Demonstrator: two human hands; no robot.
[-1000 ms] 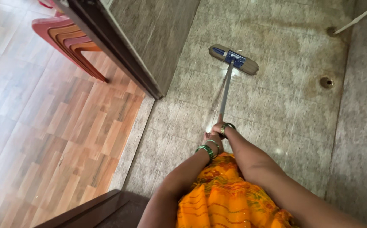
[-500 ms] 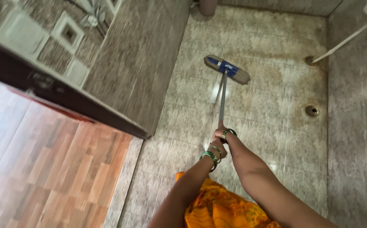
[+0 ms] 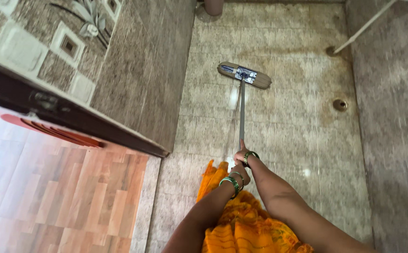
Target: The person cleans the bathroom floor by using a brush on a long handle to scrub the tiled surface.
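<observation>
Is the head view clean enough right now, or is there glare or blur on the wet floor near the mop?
Head view: mostly sharp around the mop head and both hands, left hand and right hand, on the mop handle. A bright glare patch sits on the tiled floor beside the handle, with a smaller glint further right. The wall at left looks slightly smeared; edges bend outward.

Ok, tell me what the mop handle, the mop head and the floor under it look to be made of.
Mop handle: likely metal, a thin grey pole with a dull shine.
Mop head: a flat blue plate, probably plastic, with a beige pad beneath that looks like fabric.
Floor: stone-look ceramic tile, judging by grout lines and glossy reflections; brown stains toward the drain.
</observation>
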